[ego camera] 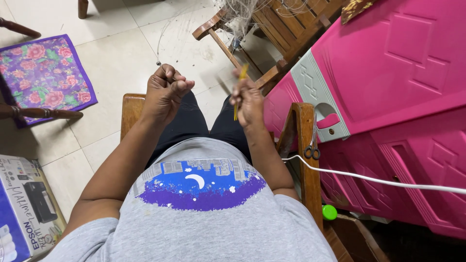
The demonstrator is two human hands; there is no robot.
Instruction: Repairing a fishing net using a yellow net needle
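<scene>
I sit in a wooden chair (132, 112) and look down at my lap. My left hand (165, 92) is closed in a fist around a thin pale line (160, 46) that runs up across the floor toward a tangle of netting (242, 14). My right hand (248, 99) grips a slim yellow needle-like tool (239, 92), held nearly upright. The two hands are raised above my knees, about a hand's width apart.
A pink plastic cabinet (388, 73) stands close on the right; scissors (313, 140) hang on the chair arm beside it, and a white cable (378, 180) crosses it. A wooden chair (286, 29) is ahead. A floral mat (43, 73) and a printer box (24, 204) lie left.
</scene>
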